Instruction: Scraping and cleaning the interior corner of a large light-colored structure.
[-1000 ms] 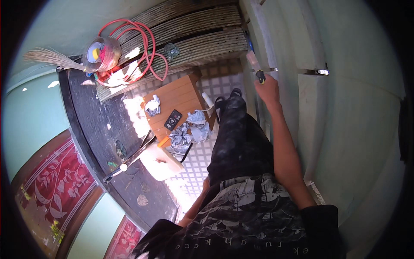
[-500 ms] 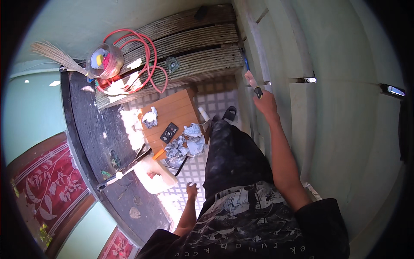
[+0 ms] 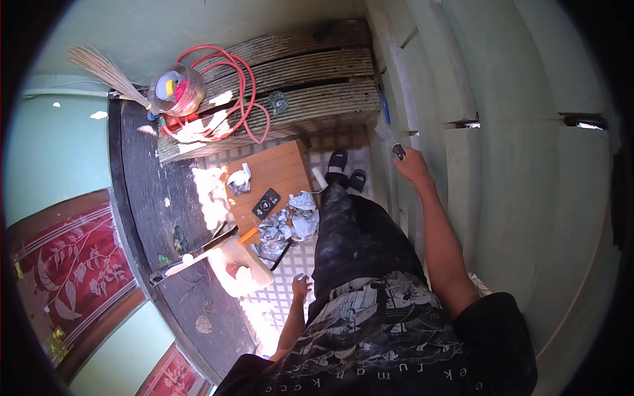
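My right hand point(image 3: 414, 166) is stretched out toward the pale green wall point(image 3: 508, 191), with its fingers closed round the dark handle of a putty knife point(image 3: 384, 134). The flat blade points away from me, close to the wall's pale upright slats. A thin blue strip point(image 3: 385, 109) shows on the wall just beyond the blade tip. Low at my side hangs my left hand point(image 3: 301, 288), fingers loosely bent and apart, holding nothing. Nearest to it is a cut cream plastic container point(image 3: 246, 285) on the floor.
A low wooden table point(image 3: 264, 168) bears a black phone-like device point(image 3: 266, 204) and crumpled grey wrapping point(image 3: 274, 228). Beside it lies a small white roller point(image 3: 319, 177). Behind stands a slatted bench point(image 3: 317, 92) with a red hose point(image 3: 253, 79), a clear tub point(image 3: 188, 99) and a stick broom point(image 3: 109, 76).
My right hand has drawn back slightly with the putty knife, and the blade has turned its face. The view has shifted a little; my left hand still hangs low. Both sandals now show.
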Action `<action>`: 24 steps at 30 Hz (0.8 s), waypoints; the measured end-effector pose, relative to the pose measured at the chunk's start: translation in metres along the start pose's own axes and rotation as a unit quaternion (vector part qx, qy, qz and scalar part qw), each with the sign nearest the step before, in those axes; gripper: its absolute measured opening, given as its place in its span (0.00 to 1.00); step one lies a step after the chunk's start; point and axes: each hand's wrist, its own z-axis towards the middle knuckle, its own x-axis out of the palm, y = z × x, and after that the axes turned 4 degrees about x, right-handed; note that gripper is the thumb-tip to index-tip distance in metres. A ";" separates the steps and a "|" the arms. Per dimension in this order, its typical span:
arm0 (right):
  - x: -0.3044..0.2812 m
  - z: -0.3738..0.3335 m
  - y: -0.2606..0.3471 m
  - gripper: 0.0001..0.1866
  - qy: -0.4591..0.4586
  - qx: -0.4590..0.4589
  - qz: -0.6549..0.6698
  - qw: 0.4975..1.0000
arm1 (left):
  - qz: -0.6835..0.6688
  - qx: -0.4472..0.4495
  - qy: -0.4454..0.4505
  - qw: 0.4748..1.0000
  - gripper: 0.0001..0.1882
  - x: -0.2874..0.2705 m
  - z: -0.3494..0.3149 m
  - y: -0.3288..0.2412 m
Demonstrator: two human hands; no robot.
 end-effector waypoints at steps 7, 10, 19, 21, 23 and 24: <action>0.004 -0.006 0.000 0.12 0.035 -0.064 -0.052 0.996 | 0.049 0.158 0.053 0.985 0.18 -0.007 0.031 0.020; 0.013 -0.005 0.006 0.14 0.147 -0.051 -0.046 0.987 | 0.049 0.266 0.033 0.962 0.17 -0.005 0.033 0.051; 0.034 -0.022 0.004 0.21 0.347 -0.025 -0.100 0.932 | -0.287 0.124 -0.107 0.944 0.19 -0.098 -0.046 0.202; 0.023 -0.030 0.000 0.20 0.359 -0.002 -0.171 0.918 | -0.192 0.138 -0.149 0.960 0.18 -0.136 -0.047 0.196; 0.020 -0.022 -0.018 0.18 0.357 -0.023 -0.200 0.912 | -0.071 0.168 -0.166 0.969 0.18 -0.173 -0.031 0.177; 0.033 -0.038 0.004 0.18 0.348 -0.022 -0.165 0.923 | -0.036 0.199 -0.203 0.958 0.18 -0.208 -0.036 0.178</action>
